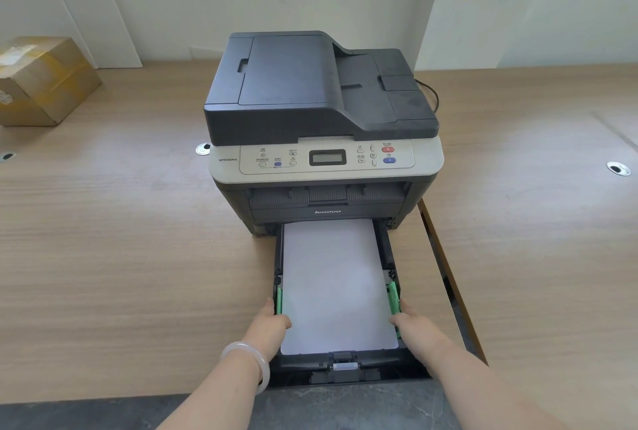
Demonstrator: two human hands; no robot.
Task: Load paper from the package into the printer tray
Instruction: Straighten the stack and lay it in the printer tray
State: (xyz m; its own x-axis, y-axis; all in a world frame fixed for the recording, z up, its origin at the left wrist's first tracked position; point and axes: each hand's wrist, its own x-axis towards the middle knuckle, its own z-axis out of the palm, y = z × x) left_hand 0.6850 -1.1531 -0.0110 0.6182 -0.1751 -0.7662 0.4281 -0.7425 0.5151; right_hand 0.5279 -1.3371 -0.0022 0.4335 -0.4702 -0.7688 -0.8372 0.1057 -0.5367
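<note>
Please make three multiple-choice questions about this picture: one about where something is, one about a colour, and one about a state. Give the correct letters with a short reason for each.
1. Where is the cardboard box?
A. far left on the table
B. on top of the printer
C. inside the tray

2. What colour are the side guides of the tray?
A. red
B. green
C. yellow

3. In what state is the paper tray?
A. pushed in fully
B. pulled out, empty
C. pulled out, with paper

Answers:
1 A, the box sits far left of the printer.
2 B, both guides beside the paper are green.
3 C, white sheets lie in the open tray, with the left hand and right hand at its sides.
</note>
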